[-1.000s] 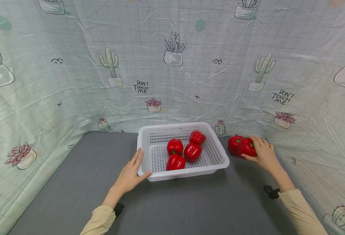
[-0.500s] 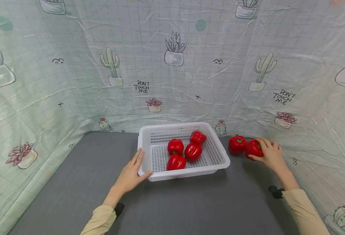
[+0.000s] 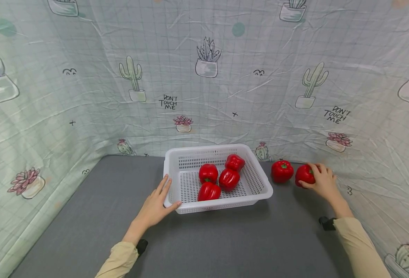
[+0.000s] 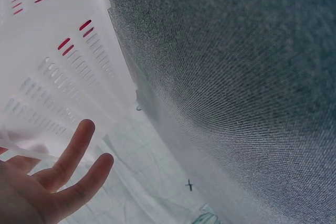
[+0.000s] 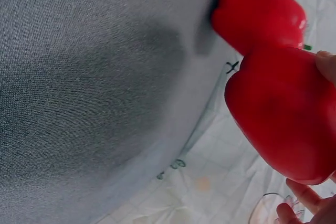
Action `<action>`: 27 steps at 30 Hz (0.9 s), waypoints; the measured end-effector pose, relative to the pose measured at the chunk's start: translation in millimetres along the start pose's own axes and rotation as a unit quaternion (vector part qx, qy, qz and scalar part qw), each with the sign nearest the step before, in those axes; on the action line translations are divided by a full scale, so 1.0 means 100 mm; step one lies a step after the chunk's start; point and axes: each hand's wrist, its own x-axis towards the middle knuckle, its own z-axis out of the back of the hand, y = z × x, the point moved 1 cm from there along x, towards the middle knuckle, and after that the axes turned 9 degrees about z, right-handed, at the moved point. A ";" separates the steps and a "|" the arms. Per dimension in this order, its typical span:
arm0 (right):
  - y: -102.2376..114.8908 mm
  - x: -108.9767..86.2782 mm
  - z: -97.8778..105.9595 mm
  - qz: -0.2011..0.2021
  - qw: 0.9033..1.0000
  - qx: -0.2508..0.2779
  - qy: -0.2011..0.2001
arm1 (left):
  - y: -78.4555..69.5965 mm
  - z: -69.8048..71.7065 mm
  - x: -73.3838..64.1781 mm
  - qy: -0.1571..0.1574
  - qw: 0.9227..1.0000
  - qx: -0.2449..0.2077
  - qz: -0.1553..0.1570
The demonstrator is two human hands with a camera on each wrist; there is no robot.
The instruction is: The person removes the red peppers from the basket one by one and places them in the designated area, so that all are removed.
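Observation:
My right hand [image 3: 324, 183] grips a red bell pepper [image 3: 304, 175] at the back right. In the right wrist view the thumb lies on one side of that bell pepper [image 5: 286, 114] and fingertips show below it. A second red bell pepper [image 3: 282, 171] sits just to its left on the table, with a narrow gap between the two. My left hand [image 3: 153, 206] rests at the near left corner of a white perforated basket [image 3: 222, 202], fingers spread along the outside and thumb on the front rim. Several red bell peppers [image 3: 229, 179] lie inside the basket.
A grey cloth-covered table [image 3: 232, 247] carries the basket and the loose bell peppers. Right behind its back edge hangs a pale curtain [image 3: 218, 100] printed with cactus pots, which also runs along the left and right sides.
My right hand has moved to the right with its bell pepper, opening a gap from the neighbouring one. The left hand and the basket have stayed in place.

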 end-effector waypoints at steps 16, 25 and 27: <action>-0.25 0.08 -0.17 -0.022 0.998 -0.017 0.057 | -0.02 0.00 0.00 0.006 1.000 -0.001 0.004; -0.30 0.14 -0.31 -0.021 0.997 -0.002 0.068 | -0.02 0.00 -0.01 -0.001 1.000 0.001 0.005; -0.32 0.16 -0.33 -0.020 0.997 0.000 0.071 | -0.02 0.00 -0.01 -0.001 1.000 0.003 0.006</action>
